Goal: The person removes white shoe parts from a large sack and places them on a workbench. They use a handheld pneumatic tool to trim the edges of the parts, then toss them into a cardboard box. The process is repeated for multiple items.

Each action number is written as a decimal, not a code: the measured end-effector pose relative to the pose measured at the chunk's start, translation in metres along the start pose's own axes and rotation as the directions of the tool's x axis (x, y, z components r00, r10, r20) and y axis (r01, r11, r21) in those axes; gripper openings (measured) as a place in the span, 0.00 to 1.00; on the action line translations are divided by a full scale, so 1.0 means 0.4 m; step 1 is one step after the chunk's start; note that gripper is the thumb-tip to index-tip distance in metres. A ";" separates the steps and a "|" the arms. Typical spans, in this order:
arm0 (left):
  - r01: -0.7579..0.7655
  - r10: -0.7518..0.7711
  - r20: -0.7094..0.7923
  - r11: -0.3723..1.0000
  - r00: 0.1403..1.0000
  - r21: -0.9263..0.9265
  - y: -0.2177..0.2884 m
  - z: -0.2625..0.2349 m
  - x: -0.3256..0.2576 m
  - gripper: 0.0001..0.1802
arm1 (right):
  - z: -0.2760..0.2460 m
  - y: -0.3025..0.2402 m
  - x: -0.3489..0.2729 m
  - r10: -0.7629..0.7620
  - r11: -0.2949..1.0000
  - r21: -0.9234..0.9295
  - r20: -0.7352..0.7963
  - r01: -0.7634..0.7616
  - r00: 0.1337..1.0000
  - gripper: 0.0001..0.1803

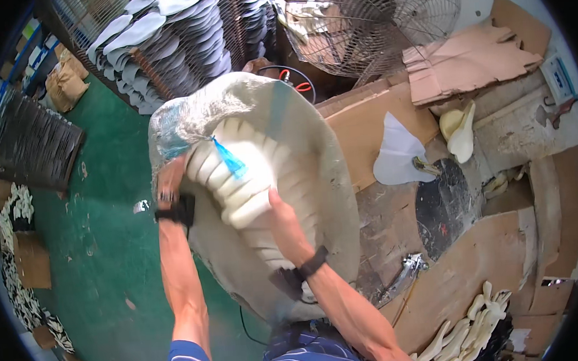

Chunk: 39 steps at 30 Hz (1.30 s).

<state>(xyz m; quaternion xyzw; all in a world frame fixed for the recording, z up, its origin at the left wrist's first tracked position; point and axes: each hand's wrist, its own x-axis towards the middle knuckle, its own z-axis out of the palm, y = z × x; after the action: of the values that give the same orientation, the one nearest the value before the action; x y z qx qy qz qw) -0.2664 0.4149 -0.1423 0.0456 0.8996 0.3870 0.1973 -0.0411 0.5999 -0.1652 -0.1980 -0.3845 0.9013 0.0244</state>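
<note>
A large grey sack (336, 197) with a clear plastic lining (185, 111) gapes in front of me, and rows of cream shoe soles (295, 173) lie nested inside. Over them is a bundle of cream soles (212, 172), with a blue plastic tie (230, 160) on it. My right hand (285, 224) is closed on the bundle's near end, thumb up. At the bundle's left side, by the sack's rim, my left hand (172, 178) is curled against it; its fingertips are partly hidden. Both wrists wear dark bands. The bundle is slightly blurred.
A workbench (384, 218) at right bears a white sheet (396, 151), cream soles (461, 133) and a metal tool (410, 266). Behind stand a wire-caged fan (378, 23) and a rack of grey soles (162, 49). Green floor (108, 258) stretches left; more cream soles (467, 328) lie lower right.
</note>
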 end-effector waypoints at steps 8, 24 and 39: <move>-0.172 0.220 -0.058 0.545 0.974 -0.820 0.014 0.203 -0.512 0.36 | -0.111 -0.122 -0.475 -0.513 0.552 -0.779 -0.038 0.296 0.858 0.24; 0.115 0.642 0.696 0.703 0.322 -0.701 0.380 0.846 -1.073 0.49 | -0.539 -0.245 -1.386 -0.420 0.814 -0.563 -0.403 0.142 0.813 0.46; -0.248 0.629 0.739 0.696 -0.239 -0.673 0.833 1.614 -1.321 0.35 | -0.795 -0.285 -1.559 -0.859 0.501 -0.846 -0.461 -0.182 -0.224 0.32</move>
<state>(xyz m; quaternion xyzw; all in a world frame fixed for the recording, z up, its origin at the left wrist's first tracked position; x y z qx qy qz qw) 0.4472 0.9607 -0.1374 0.5986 0.3340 0.3958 0.6111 0.6401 0.7749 -0.0732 -0.6151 -0.5747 0.1630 0.5146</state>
